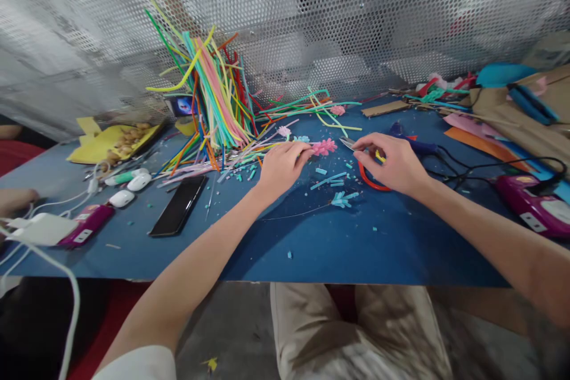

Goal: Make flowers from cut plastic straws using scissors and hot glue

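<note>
My left hand (281, 165) has its fingers pinched at one end of a pink pipe-cleaner flower (324, 147), which sticks out to the right. My right hand (389, 160) is closed over a pair of scissors with red and yellow handles (373, 181); the metal blades point left toward the flower. Nearer me lies a light-blue pipe-cleaner flower (342, 199) on a thin wire that runs left. Short cut blue pieces (332, 180) are between the hands. Beyond my left hand, a pale lilac flower (284, 131) rests among the stems.
A big bundle of coloured pipe cleaners (218, 95) stands behind left. A black phone (178, 206) lies left of my forearm, near a purple power strip (86, 225). On the right are a blue glue gun (418, 145), its cord and another purple strip (534, 205). Perforated metal borders the back.
</note>
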`<state>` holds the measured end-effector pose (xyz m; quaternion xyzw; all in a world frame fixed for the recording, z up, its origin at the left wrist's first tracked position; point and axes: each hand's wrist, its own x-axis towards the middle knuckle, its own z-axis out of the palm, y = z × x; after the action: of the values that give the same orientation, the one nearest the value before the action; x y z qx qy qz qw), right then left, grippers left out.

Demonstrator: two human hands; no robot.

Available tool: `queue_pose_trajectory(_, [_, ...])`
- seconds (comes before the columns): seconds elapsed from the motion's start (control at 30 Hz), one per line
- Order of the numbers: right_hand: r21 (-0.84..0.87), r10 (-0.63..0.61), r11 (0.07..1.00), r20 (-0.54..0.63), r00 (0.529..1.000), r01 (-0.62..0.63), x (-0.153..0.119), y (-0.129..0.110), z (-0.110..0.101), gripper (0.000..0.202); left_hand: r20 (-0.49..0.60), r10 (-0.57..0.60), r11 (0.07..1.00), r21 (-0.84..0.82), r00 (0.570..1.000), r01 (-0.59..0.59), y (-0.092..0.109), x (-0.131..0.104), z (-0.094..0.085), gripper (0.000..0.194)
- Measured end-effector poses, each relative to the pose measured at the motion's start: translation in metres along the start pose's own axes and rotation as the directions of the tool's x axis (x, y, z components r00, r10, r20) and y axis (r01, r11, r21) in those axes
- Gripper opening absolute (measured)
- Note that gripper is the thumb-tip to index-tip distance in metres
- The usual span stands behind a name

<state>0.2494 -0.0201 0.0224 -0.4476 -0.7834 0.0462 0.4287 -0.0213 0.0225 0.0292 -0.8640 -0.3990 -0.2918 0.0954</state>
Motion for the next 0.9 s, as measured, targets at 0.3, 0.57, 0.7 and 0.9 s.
queue_pose_trajectory(0.3, [-0.051,0.002,0.999,-0.019,1.000,-0.003,-0.004,-0.016,0.013,0.024,0.016,-0.059,0.998,-0.015,0.998,0.059,0.024,-0.006,0.004,0.030])
queue_pose_trajectory(0.57, [-0.046,0.038,0.998,-0.183,0.982,-0.047,-0.005,-0.028,0.012,0.027,-0.023,-0.027,0.997,-0.072,0.999,0.025,0.028,-0.012,0.007,0.027])
queue_pose_trajectory(0.7, [-0.043,0.024,0.999,-0.173,0.985,-0.032,-0.006,-0.027,0.011,0.029,-0.058,0.027,0.997,-0.076,0.998,-0.032,0.025,-0.009,0.005,0.027])
queue_pose_trajectory(0.9, [-0.037,0.046,0.998,-0.044,0.998,-0.048,-0.005,-0.014,0.005,0.028,0.000,0.099,0.995,0.001,0.995,-0.099,0.005,0.001,0.000,0.028])
